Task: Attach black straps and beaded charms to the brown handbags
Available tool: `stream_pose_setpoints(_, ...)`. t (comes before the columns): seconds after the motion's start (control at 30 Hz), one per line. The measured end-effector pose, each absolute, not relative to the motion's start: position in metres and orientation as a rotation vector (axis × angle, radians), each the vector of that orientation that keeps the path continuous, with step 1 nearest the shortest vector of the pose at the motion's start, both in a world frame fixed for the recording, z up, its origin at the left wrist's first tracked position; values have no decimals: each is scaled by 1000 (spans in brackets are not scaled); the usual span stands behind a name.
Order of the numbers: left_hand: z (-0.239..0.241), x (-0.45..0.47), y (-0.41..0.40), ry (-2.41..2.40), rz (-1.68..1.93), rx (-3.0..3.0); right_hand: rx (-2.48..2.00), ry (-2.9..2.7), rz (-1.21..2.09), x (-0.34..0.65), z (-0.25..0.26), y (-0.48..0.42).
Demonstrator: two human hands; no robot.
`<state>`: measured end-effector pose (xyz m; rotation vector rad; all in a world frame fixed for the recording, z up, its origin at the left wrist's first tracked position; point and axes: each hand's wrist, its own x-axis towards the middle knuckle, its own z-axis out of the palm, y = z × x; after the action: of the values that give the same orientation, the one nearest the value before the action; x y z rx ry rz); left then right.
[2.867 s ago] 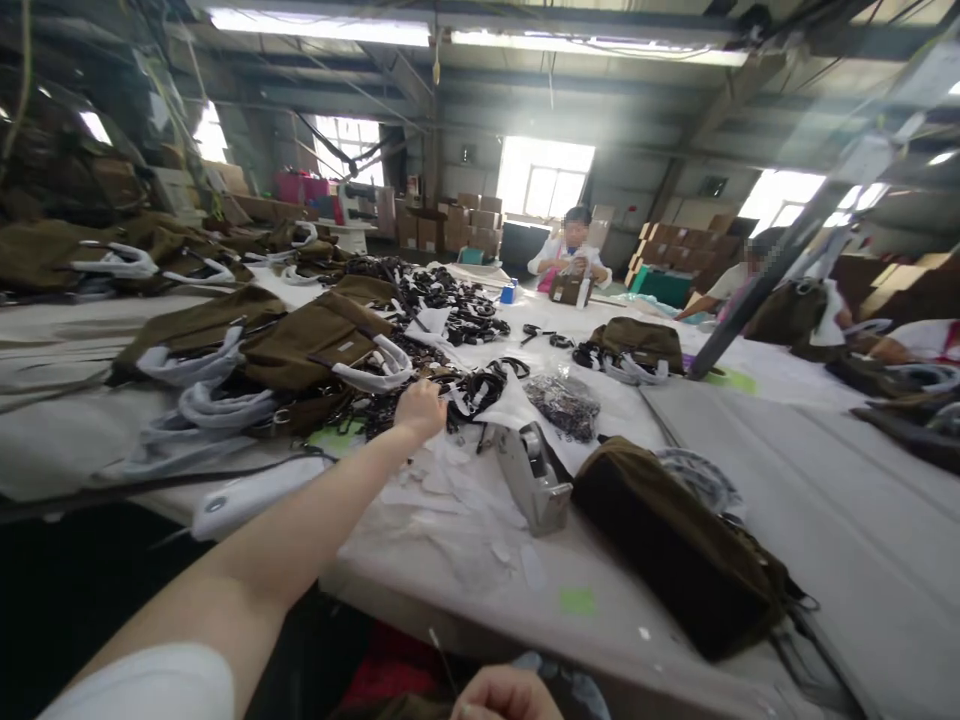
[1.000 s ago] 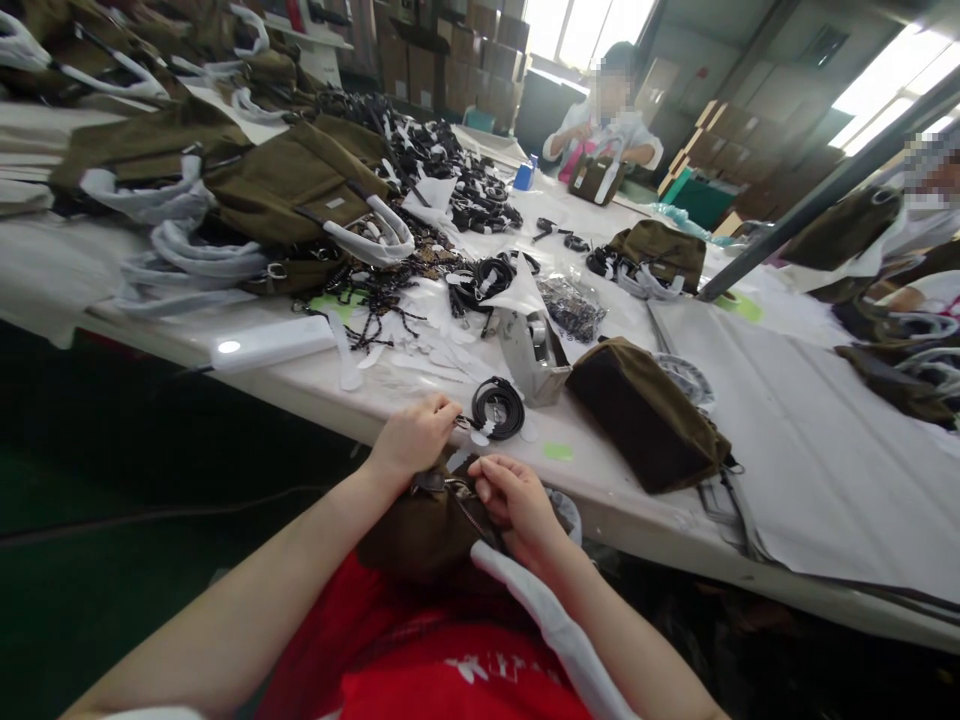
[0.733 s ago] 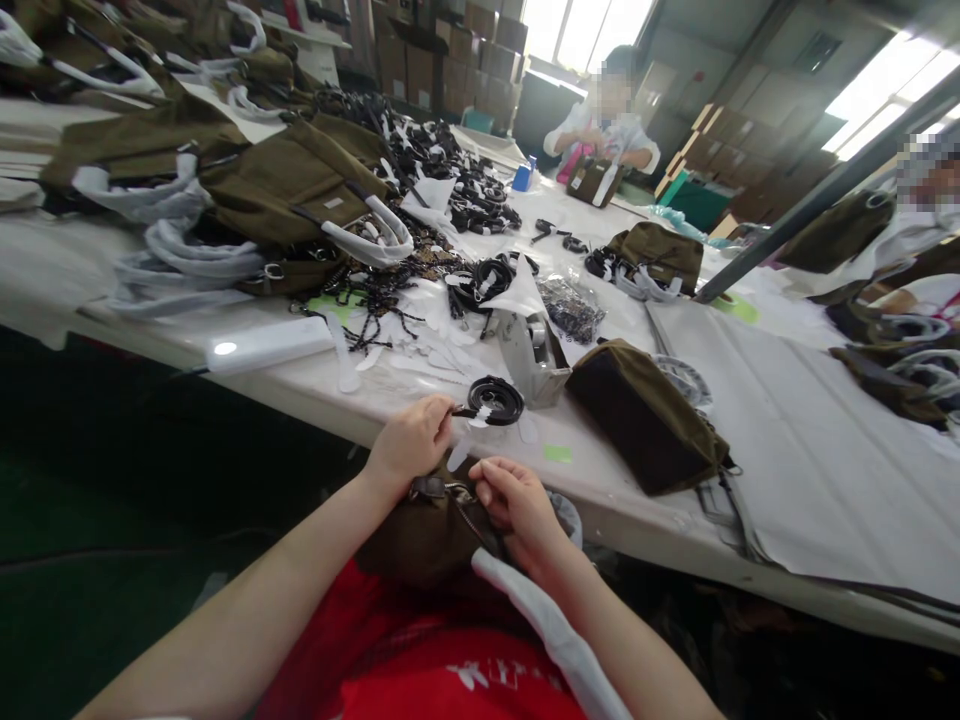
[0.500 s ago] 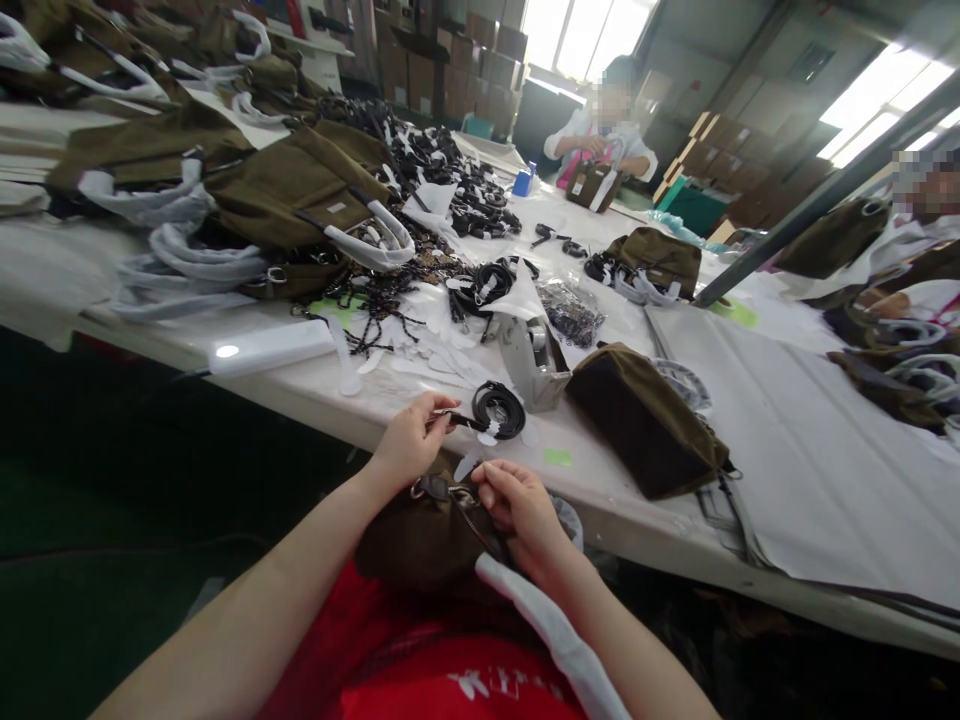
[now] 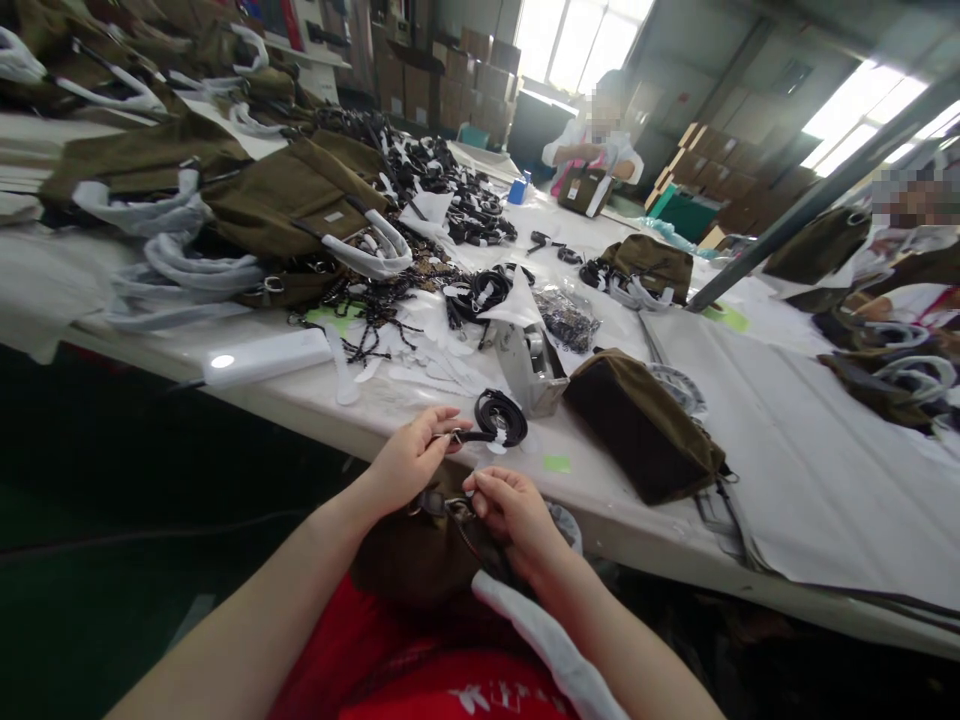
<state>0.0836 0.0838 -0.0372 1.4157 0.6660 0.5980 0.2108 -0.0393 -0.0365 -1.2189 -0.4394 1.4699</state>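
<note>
My left hand [image 5: 411, 457] pinches the metal clip end of a coiled black strap [image 5: 499, 418], which lies on the white table edge [image 5: 352, 410]. My right hand [image 5: 510, 510] is closed on the metal ring and zipper area of an olive-brown bag [image 5: 420, 550] resting on my lap. A white padded handle [image 5: 540, 630] of that bag runs under my right wrist. The two hands are close together, just below the table edge.
A grey tape dispenser [image 5: 529, 365] and another brown bag [image 5: 645, 425] sit just beyond the strap. A white power bank [image 5: 262, 357] lies to the left. Piles of brown bags [image 5: 292, 200] and black straps [image 5: 450, 180] cover the table. Other people [image 5: 596, 150] work at the far end and right.
My left hand reached out to the strap pile, then came back with a coiled strap. Over the last second it has kept hold of the strap's clip, drawing it toward the bag's ring.
</note>
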Motion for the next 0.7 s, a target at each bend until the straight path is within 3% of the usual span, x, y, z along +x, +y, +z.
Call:
stream_pose_setpoints(0.4,-29,76,83,737,422,1640,-1333,-540,1447,211,-51,-25)
stream_pose_setpoints(0.6,-16,75,81,827,657,2217,-1839,-1228,688,217,-23,-44)
stream_pose_setpoints(0.7,-5,80,71,821,602,2396,-1907,-1412,765,223,-3,-60)
